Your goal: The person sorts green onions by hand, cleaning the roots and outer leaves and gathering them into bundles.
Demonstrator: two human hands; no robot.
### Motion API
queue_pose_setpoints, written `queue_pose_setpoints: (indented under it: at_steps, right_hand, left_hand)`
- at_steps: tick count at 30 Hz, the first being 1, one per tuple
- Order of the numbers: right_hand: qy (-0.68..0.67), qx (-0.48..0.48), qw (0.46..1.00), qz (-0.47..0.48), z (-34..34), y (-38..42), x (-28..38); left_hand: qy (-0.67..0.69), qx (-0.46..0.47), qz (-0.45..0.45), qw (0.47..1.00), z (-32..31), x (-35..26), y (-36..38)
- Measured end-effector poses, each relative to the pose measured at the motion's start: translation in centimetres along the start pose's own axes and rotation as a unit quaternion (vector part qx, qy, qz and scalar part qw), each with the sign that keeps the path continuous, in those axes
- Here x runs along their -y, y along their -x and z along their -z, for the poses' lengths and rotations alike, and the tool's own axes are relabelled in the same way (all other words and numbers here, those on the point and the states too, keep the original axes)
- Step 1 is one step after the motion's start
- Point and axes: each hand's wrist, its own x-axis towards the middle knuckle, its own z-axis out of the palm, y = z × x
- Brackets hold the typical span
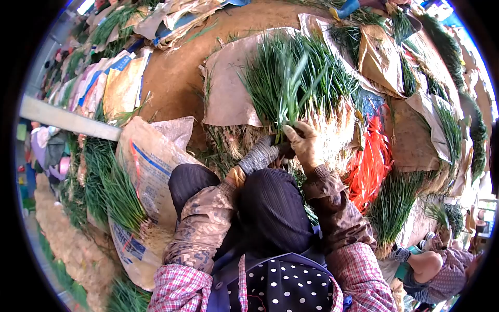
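Note:
My left hand [261, 154], in a grey glove with dark fingertips, is closed around the lower stalks of a small bunch of green onions [292, 88] whose leaves point up and away from me. Beside it, my right hand [305, 144] in a tan glove has its fingers bent and pinched at the same stalks. Just beyond both hands lies a large heap of green onions [332, 78], with pale roots [332, 130] toward me. The heap rests on a beige sack [228, 99]. The root ends in my left hand are partly hidden.
Red plastic strips [370, 161] lie in a pile to the right. At left, a printed sack [156, 156] has a bundle of green onions [122, 192] on it. A pale bar [67, 120] juts in from the left. Another person [436, 270] sits at lower right.

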Motion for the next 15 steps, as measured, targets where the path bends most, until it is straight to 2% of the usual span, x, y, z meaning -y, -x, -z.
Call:
queue_pose_setpoints:
  at_steps: [2, 3, 4, 5, 6, 7, 8, 10, 11, 12, 15]
  right_hand:
    - [0.019, -0.015, 1.0, -0.002, 0.2, -1.2, -1.1]
    - [0.071, -0.033, 0.997, 0.013, 0.8, -2.1, -2.1]
    - [0.122, -0.052, 0.991, 0.029, 1.9, -2.9, -2.8]
    - [0.253, -0.082, 0.963, 0.036, 2.9, -3.3, -2.7]
    - [0.327, -0.132, 0.932, 0.084, 3.8, -4.7, -4.0]
    - [0.368, -0.14, 0.915, 0.09, 4.8, -5.9, -5.2]
    - [0.408, -0.147, 0.896, 0.096, 5.2, -6.7, -4.1]
    - [0.459, -0.105, 0.881, -0.038, 4.8, -9.2, -1.5]
    - [0.5, -0.081, 0.862, -0.006, 4.9, -10.5, -1.8]
    - [0.576, -0.038, 0.815, -0.052, 4.7, -12.2, -1.6]
    - [0.573, -0.06, 0.817, -0.019, 6.1, -14.8, -2.2]
  left_hand:
    - [-0.058, -0.028, 0.007, 0.998, 0.2, -0.4, 0.2]
    - [0.024, -0.064, -0.033, 0.997, -0.4, -0.7, 0.8]
    - [0.117, -0.055, -0.073, 0.989, -0.1, -0.8, 0.6]
    - [0.209, -0.044, -0.112, 0.971, 0.5, -0.7, 0.5]
    - [0.298, -0.032, -0.149, 0.942, 1.0, -0.8, 0.4]
    - [0.301, -0.043, -0.207, 0.93, 1.5, -1.0, 0.3]
    - [0.317, -0.104, -0.215, 0.918, 1.7, -1.2, 0.1]
    - [0.335, -0.166, -0.244, 0.895, 1.8, -1.4, -0.3]
    - [0.34, -0.204, -0.24, 0.886, 1.1, -2.2, 0.0]
    - [0.324, -0.215, -0.208, 0.898, 1.3, -2.0, -0.2]
    - [0.28, -0.24, -0.118, 0.922, 1.6, -1.5, -0.5]
